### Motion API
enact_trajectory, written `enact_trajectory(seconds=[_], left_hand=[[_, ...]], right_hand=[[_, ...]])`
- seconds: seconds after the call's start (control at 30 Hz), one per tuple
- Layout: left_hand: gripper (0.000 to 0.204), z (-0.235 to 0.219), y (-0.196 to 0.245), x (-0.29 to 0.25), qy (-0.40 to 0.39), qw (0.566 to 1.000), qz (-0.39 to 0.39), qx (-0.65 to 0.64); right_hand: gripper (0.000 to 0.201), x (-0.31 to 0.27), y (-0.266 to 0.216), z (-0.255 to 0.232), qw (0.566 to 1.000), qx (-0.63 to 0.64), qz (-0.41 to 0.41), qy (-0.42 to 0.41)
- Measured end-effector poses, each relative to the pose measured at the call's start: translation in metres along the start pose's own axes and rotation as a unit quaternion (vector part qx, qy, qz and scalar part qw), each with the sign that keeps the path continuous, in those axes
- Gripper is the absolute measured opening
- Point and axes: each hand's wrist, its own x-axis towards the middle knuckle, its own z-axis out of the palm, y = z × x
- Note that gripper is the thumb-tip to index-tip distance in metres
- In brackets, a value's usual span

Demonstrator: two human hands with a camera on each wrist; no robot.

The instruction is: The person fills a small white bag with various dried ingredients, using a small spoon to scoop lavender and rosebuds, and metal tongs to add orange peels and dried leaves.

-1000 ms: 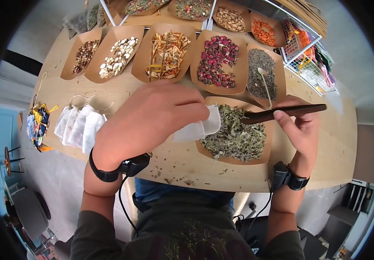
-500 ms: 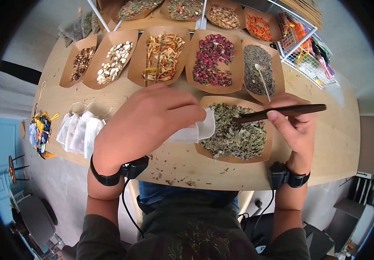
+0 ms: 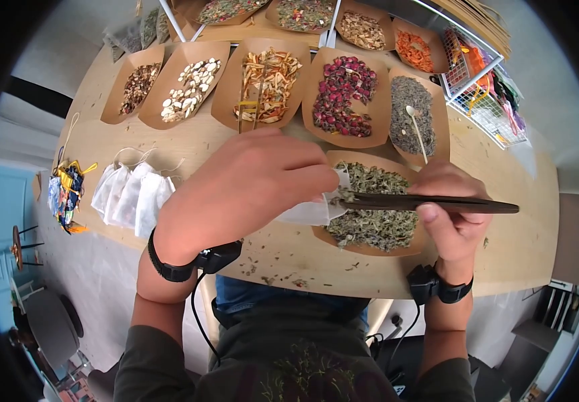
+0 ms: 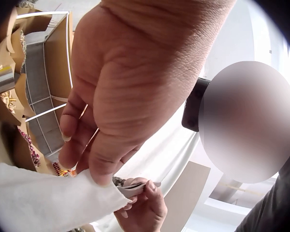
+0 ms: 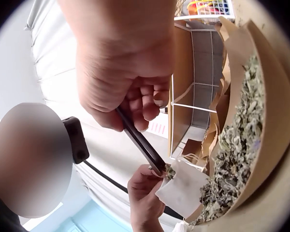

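Note:
My left hand pinches a small white cloth pouch by its mouth, over the left edge of a paper tray of dried green leaves. Dark wooden tongs lie in the grip of my right hand, thumb in front and fingers behind. Their tips carry a small clump of leaves right at the pouch's opening. In the left wrist view the pouch hangs slack from thumb and fingers. What lies inside it is hidden.
Behind stand trays of rosebuds, yellow-orange strips with metal tongs, white slices and a grey herb with a spoon. Several white pouches and patterned pouches lie left. A wire basket stands right.
The tongs have moved from over the leaf tray leftward to the pouch's mouth, now with leaves in their tips. My left hand still holds the pouch.

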Motion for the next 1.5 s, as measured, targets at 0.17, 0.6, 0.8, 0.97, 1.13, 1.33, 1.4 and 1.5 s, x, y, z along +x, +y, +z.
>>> enact_trajectory(seconds=[0.17,0.6,0.8,0.97,1.13,1.33,1.4,1.5], left_hand=[[0.024,0.0,0.001,0.001,-0.014,1.0,0.01,0.016],[0.014,-0.001,-0.003,-0.001,0.01,1.0,-0.018,0.018],[0.013,-0.003,-0.002,0.0,0.004,1.0,-0.016,0.015],[0.013,-0.003,-0.002,0.001,-0.006,1.0,-0.012,0.019],[0.013,-0.004,-0.002,0.001,-0.016,1.0,-0.012,0.018],[0.016,-0.001,0.003,0.001,0.013,1.0,-0.015,0.012],[0.016,-0.001,0.004,0.001,0.015,1.0,-0.018,0.011],[0.017,0.0,0.003,0.001,0.014,1.0,-0.015,0.009]], right_hand=[[0.016,0.006,0.001,0.017,0.997,-0.033,0.022,-0.071],[0.012,-0.001,0.004,-0.04,0.985,-0.042,0.1,-0.131],[0.014,-0.011,0.0,-0.064,0.979,-0.071,0.16,-0.102],[0.013,-0.005,0.002,-0.048,0.987,-0.031,0.125,-0.099],[0.012,-0.006,0.002,-0.042,0.978,-0.055,0.15,-0.131],[0.012,-0.009,0.006,-0.045,0.996,-0.014,0.073,-0.038],[0.012,-0.009,0.003,-0.042,0.995,-0.022,0.092,-0.024],[0.011,-0.008,0.001,-0.041,0.995,-0.029,0.093,-0.002]])
